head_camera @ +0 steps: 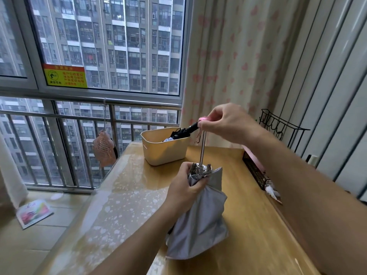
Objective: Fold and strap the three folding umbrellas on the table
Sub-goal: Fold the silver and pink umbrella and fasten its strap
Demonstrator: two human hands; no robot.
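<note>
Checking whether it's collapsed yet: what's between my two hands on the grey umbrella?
Head view: the bare silver shaft stands between the left hand on the grey umbrella and the right hand.

The left hand [184, 187] is gripping the umbrella [200, 219] low, fingers curling around it; the right hand [224, 124], raised above, is pinching its handle [203, 118].
</note>
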